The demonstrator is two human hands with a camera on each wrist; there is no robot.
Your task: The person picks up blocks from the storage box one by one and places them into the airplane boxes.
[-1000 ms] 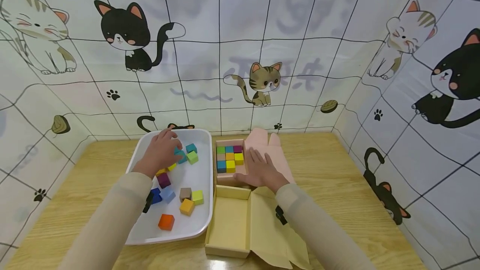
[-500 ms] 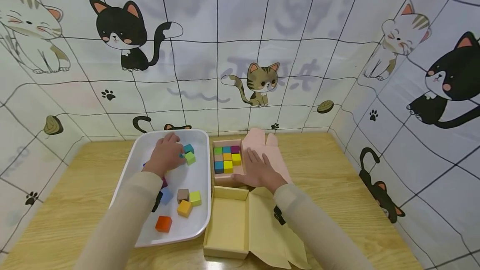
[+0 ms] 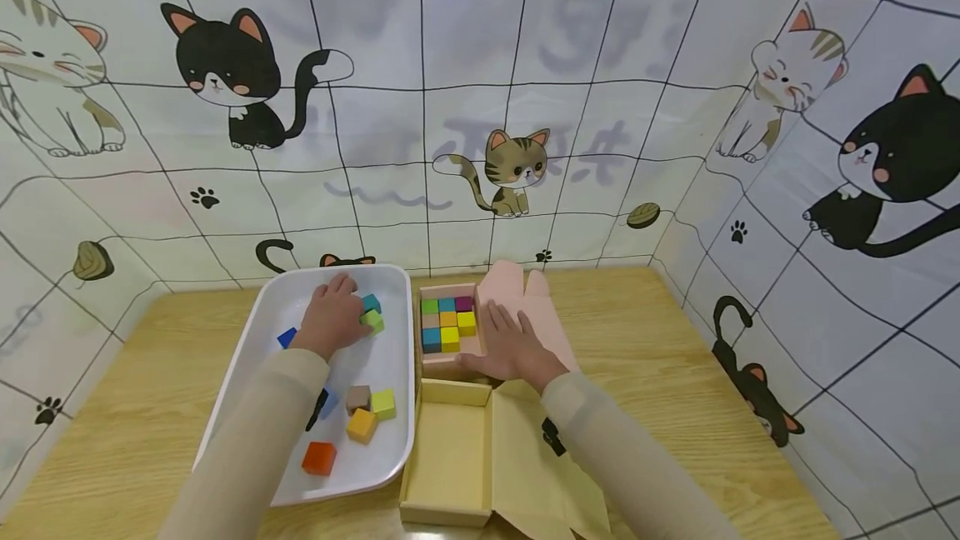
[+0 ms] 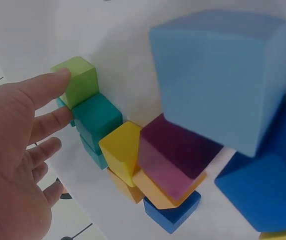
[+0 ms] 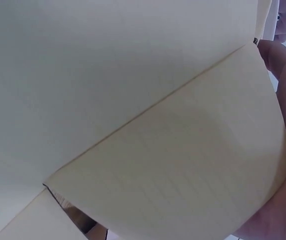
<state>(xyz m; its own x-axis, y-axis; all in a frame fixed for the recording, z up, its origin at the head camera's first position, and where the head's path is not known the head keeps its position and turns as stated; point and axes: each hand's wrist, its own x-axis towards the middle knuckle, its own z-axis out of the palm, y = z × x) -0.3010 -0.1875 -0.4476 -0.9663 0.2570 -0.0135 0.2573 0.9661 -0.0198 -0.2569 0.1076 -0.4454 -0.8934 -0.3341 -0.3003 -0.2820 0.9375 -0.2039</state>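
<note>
My left hand (image 3: pixel 332 317) is over the far end of the white tray (image 3: pixel 393 448). In the left wrist view, its thumb tip overlaps a light green cube (image 4: pixel 87 82), and the neighbouring fingertip lies at a teal cube (image 4: pixel 100 119). The fingers are loosely extended, not wrapped round a cube. Beyond them in that view lie yellow (image 4: pixel 122 150), purple (image 4: pixel 170 150) and light blue (image 4: pixel 217 75) cubes. My right hand (image 3: pixel 510 347) rests flat with fingers spread at the pink box (image 3: pixel 442 369), which holds rows of coloured cubes (image 3: pixel 448 323).
An open cream carton (image 3: pixel 450 448) stands in front of the pink box, its lid (image 3: pixel 536 448) spread to the right under my right forearm. Orange (image 3: pixel 319 458), amber (image 3: pixel 362 426), tan (image 3: pixel 358 398) and lime (image 3: pixel 383 403) cubes lie in the tray's near half. A cat-print curtain surrounds the table.
My left hand has moved right within the tray and down toward the light green and teal cubes. The right hand stays at the pink box. The head view has shifted slightly.
</note>
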